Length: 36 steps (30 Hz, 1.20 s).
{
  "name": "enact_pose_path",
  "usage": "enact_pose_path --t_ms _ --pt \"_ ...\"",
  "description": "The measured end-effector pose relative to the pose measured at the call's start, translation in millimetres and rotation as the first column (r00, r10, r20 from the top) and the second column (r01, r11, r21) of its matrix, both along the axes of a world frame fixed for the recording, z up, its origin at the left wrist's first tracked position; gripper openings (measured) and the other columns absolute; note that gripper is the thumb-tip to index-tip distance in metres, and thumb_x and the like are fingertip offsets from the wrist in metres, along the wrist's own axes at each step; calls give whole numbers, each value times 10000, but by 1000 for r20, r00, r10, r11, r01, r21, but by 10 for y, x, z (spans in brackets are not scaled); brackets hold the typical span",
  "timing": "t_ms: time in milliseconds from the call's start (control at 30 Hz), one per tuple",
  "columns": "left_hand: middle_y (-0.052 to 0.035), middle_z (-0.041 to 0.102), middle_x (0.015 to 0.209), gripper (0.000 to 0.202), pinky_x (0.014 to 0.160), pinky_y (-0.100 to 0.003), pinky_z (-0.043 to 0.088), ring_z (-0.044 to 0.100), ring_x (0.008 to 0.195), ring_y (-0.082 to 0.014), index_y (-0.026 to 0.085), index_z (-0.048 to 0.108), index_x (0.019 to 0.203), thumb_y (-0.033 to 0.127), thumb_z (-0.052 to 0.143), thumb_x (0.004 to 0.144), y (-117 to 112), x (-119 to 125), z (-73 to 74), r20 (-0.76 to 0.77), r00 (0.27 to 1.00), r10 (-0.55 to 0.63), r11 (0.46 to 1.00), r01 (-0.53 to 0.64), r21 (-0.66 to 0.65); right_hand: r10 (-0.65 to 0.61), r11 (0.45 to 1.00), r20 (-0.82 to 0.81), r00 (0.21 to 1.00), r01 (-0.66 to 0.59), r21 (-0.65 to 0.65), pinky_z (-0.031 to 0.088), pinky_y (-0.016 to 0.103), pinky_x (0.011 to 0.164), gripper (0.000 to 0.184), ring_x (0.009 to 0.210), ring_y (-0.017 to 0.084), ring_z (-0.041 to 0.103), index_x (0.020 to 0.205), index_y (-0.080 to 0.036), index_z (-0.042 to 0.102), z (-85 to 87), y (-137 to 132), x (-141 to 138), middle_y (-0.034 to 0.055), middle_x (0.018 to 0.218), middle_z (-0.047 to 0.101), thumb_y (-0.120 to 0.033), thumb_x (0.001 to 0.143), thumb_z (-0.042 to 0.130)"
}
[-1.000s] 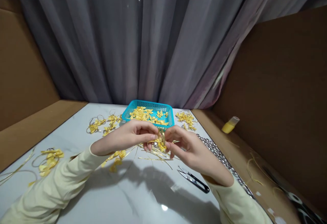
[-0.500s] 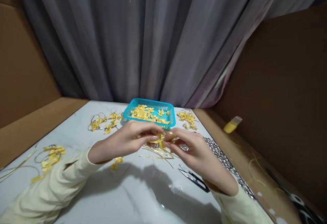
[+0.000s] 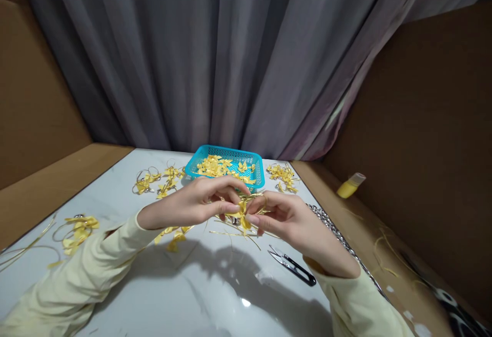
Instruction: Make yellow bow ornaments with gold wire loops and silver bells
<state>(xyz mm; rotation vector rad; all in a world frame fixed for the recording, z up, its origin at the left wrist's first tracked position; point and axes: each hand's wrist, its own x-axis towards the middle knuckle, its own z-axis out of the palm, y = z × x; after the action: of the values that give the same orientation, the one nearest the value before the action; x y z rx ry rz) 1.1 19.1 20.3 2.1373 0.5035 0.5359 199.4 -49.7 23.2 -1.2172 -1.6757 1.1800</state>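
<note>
My left hand (image 3: 194,205) and my right hand (image 3: 286,217) meet above the white table (image 3: 184,296), fingers pinched together on a small yellow ribbon bow (image 3: 242,214) with a thin gold loop (image 3: 257,199) arching over it. Loose gold strands (image 3: 234,233) lie on the table just under my hands. Behind them stands a turquoise basket (image 3: 226,165) holding several yellow bows. Black thread snips (image 3: 294,266) lie on the table beside my right wrist.
Finished yellow bows lie in clusters at the back left (image 3: 156,182), far left (image 3: 79,232) and right of the basket (image 3: 282,175). A row of silver beads (image 3: 330,227) runs along the table's right edge. A yellow bottle (image 3: 349,186) lies on the cardboard; grey curtain behind.
Both hands stayed together on the bow, shifting slightly up and back. The gold loop now shows above my right fingers.
</note>
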Motion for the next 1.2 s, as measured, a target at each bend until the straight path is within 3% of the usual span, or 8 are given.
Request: enact_pose_path --t_ms 67,133,233,367,667,867,1200 --pt "-29 665 892 253 649 -217 503 625 764 -126 193 510 1125 248 496 878 -16 12 8 -3 1000 18 1000 -18 26 -32 999 -22 999 31 -27 487 224 541 153 563 84 556 699 -151 605 -11 14 2 6 703 604 -281 733 679" --pt "-25 651 904 198 626 -211 485 612 758 -121 190 528 1058 285 485 890 -57 24 11 6 993 121 985 -121 124 -79 997 -32 996 79 -4 490 234 535 170 549 86 556 658 -149 585 -27 26 4 17 708 618 -273 727 679" --pt "-3 620 793 188 562 -207 432 569 667 -106 169 539 836 340 481 891 -168 37 -19 49 958 283 901 -284 328 -130 990 -47 990 132 45 499 249 533 177 561 99 559 650 -149 583 -54 20 -8 35 729 632 -282 730 669" --pt "18 562 705 240 536 -226 389 511 589 -99 164 515 781 393 545 847 -320 74 -120 39 955 294 837 -277 471 -168 979 -63 984 174 106 493 248 541 176 590 110 558 651 -155 579 -73 -35 -42 41 741 634 -285 743 655" --pt "-15 638 817 183 602 -225 448 574 664 -113 156 568 876 326 502 883 -296 134 -161 50 955 292 861 -285 421 -181 954 17 983 171 245 509 268 626 99 692 145 602 730 -166 637 -96 -63 -24 45 772 663 -244 786 611" --pt "-38 655 835 184 615 -226 467 586 682 -126 147 606 914 293 499 879 -287 114 -173 49 952 303 850 -293 438 -184 956 -34 982 187 227 534 282 663 82 769 166 637 771 -171 667 -120 -74 -34 60 861 686 -236 785 619" --pt "-27 636 711 216 588 -224 442 557 612 -117 146 636 823 216 442 886 -295 122 -120 24 966 256 844 -236 481 -162 965 -31 986 165 202 555 279 653 85 722 157 645 758 -178 665 -106 -67 -53 49 813 688 -248 787 625"
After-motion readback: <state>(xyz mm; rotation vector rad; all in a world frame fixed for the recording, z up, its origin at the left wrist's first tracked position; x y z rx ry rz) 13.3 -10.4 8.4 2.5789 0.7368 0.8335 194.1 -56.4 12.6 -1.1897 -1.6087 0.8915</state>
